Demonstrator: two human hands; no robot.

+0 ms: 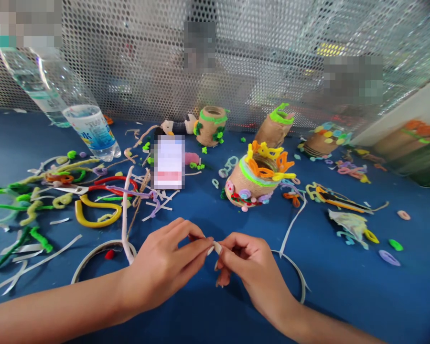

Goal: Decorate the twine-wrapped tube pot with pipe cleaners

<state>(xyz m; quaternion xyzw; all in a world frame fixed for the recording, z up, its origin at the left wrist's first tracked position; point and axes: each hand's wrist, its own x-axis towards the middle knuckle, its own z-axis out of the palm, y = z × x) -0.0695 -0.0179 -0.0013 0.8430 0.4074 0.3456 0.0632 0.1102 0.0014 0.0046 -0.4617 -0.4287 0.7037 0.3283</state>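
Note:
Both hands meet at the front middle of the blue table, fingertips nearly touching. My left hand [172, 263] is closed in a pinch, and my right hand [252, 267] pinches from the other side. A tiny whitish bit may lie between the fingertips; I cannot tell it from the nails. Beyond them stands a twine-wrapped jar [232, 177] with yellow and orange loops round its rim and colourful pieces on its side. A white tape roll [79, 265] lies partly behind my left wrist, near a small red piece [110, 254]. Another white ring [296, 268] curves behind my right hand.
Yellow-and-red scissors [97, 210] lie left among pipe cleaner pieces and paper strips. Two plastic bottles, one nearer [89, 126], stand at the back left. A phone [169, 162] lies mid-table. More twine-wrapped jars [209, 131] line the perforated metal screen [129, 62].

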